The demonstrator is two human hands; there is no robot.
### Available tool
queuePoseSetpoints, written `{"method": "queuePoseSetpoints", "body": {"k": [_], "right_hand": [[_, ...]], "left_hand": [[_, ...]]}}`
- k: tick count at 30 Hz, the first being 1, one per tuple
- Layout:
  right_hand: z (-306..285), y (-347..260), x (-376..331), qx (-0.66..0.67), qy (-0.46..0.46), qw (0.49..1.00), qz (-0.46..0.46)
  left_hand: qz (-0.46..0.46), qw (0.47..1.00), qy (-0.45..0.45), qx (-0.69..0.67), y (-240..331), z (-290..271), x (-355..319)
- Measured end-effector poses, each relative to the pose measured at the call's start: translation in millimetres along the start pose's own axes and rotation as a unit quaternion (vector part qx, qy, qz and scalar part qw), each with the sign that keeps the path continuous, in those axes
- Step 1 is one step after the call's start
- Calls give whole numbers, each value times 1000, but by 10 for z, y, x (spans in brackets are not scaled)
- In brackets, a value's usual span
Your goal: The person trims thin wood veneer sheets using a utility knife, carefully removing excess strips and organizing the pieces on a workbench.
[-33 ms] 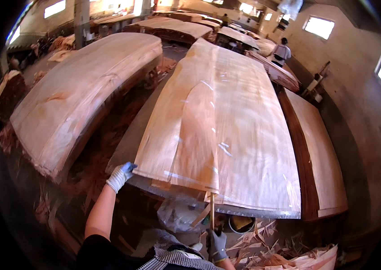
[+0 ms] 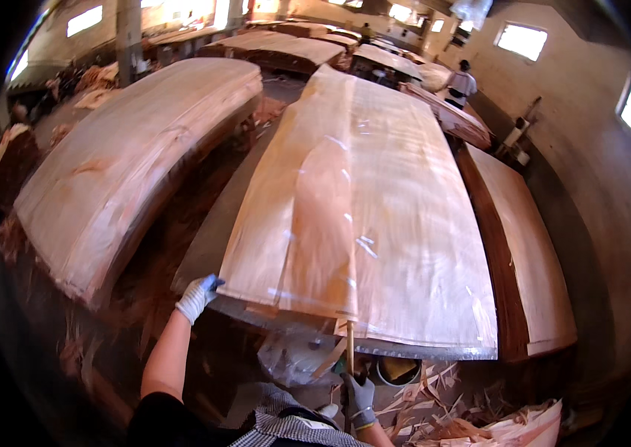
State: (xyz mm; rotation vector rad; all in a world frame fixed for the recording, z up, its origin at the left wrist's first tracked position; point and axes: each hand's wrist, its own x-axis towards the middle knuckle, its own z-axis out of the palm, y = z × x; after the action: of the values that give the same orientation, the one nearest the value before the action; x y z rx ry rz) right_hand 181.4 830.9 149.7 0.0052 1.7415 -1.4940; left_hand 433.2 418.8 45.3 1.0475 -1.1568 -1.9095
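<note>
Head view: the pale veneer sheet (image 2: 420,223) lies on the table (image 2: 212,240), its long axis running away from you, from the table's near edge toward its far end; the wooden stick (image 2: 350,346) points the same way, from your right hand (image 2: 361,395) up to the sheet's near edge, where contact cannot be confirmed. Against the earlier frame, the whole scene sits slightly further left; both your hands keep their places at sheet and stick. Your left hand (image 2: 200,296), gloved, has its fingertips at the sheet's near left corner; whether they pinch it cannot be told. Your right fingers, gloved, are closed round the stick below the table's near edge, its visible length extending beyond them.
</note>
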Motion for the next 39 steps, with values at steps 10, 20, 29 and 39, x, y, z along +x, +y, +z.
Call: {"method": "queuePoseSetpoints", "body": {"k": [10, 20, 29, 39], "right_hand": [[-1797, -1023, 376, 166, -110, 979, 36], [-5216, -1796, 1005, 190, -65, 979, 30], [-8124, -1962, 1924, 88, 135, 975, -152], [-10892, -2912, 2217, 41, 266, 940, -209]], "left_hand": [[-149, 942, 5, 301, -361, 2201, -141], [-122, 931, -70, 336, -875, 5850, -868], [27, 792, -382, 476, -1738, 8488, -1136], [-44, 669, -581, 463, -3415, 11649, -1374]]}}
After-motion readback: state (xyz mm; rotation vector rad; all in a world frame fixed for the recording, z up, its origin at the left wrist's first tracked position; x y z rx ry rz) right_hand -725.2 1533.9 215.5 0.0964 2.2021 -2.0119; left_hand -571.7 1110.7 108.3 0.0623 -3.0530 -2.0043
